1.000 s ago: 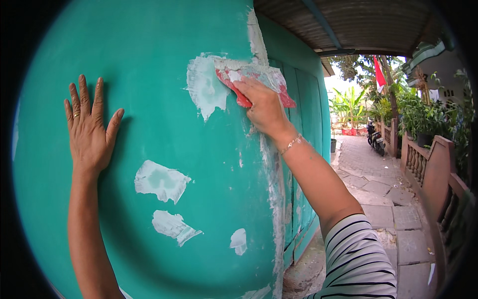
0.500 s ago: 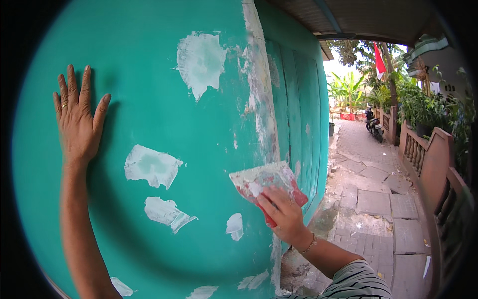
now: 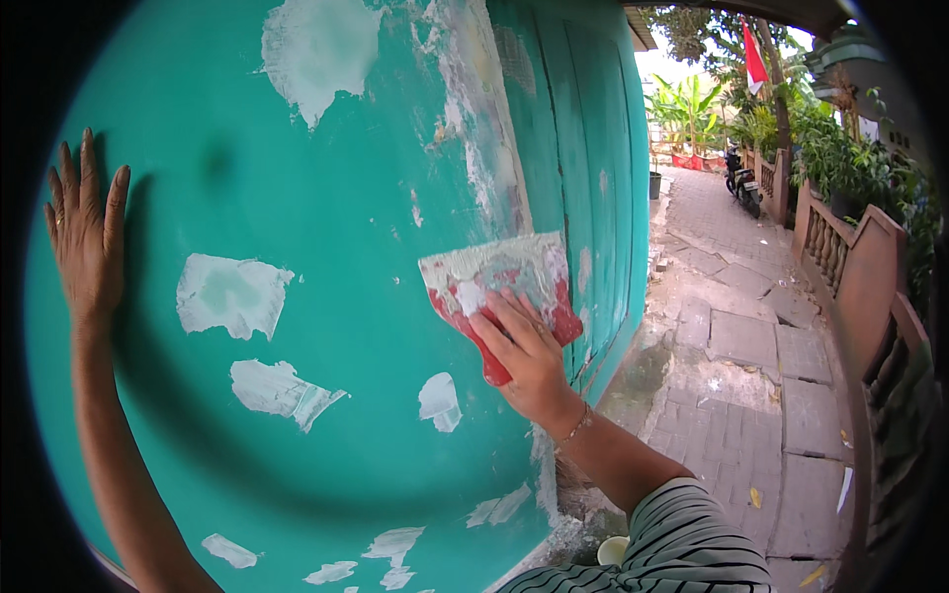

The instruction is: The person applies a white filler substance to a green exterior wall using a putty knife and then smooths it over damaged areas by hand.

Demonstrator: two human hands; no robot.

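Note:
My right hand (image 3: pixel 529 356) grips a wide red putty knife (image 3: pixel 450 296), its face smeared with white and grey filler. The blade edge points up and lies at the rough, whitish corner (image 3: pixel 506 148) of the green wall (image 3: pixel 336 217). At the left, my left hand (image 3: pixel 89 232) rests against the wall with its fingers stretched out, holding nothing. Between the hands are white filler patches, among them a squarish patch (image 3: pixel 213 306), a longer patch (image 3: pixel 277 388) below it and a small patch (image 3: pixel 440 400). A large patch (image 3: pixel 318 59) is higher up.
Right of the corner, a green panelled surface (image 3: pixel 583 178) runs back. A paved path (image 3: pixel 736 346) lies beside it, bordered by a low balustrade (image 3: pixel 855 262). A motorbike (image 3: pixel 743 183) is parked farther along. A pale round container (image 3: pixel 613 550) shows near my right sleeve.
My right hand and the putty knife have moved upward and slightly left along the corner. The view has shifted, so the wall patches sit farther left; my left hand still touches the wall.

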